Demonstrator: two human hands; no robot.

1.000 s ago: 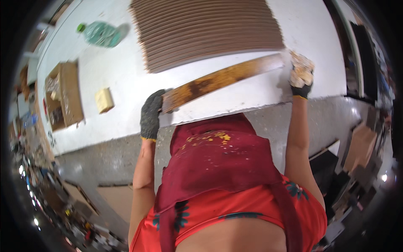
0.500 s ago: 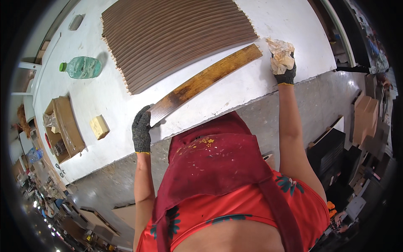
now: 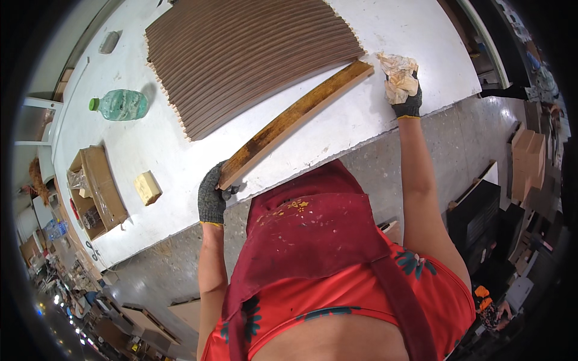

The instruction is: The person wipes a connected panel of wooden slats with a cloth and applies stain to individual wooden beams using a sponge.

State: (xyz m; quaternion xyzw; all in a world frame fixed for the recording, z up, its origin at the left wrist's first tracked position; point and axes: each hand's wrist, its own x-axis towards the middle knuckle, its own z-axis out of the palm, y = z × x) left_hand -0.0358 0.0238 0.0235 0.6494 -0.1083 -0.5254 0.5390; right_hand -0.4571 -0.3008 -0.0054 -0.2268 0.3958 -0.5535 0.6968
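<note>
My left hand, in a dark grey knit glove, grips the near left end of a narrow wooden slat. Yellow-brown blotches cover the slat's upper face, and its paler long edge shows along the near side. Its far end reaches up to the right, close to the corner of a row of brown slats. At the right, my gloved right hand is closed around a crumpled, stained cream cloth, which hides most of the fingers. The cloth is just apart from the slat's far end.
Dark brown slats lie side by side on the white table. To the left are a green-capped bottle, a yellowish block and an open cardboard box. Scissors lie near the left corner.
The slat has been rolled in my left hand, so its pale long edge now shows. My left hand sits slightly lower and further right. The cloth stays in my right hand.
</note>
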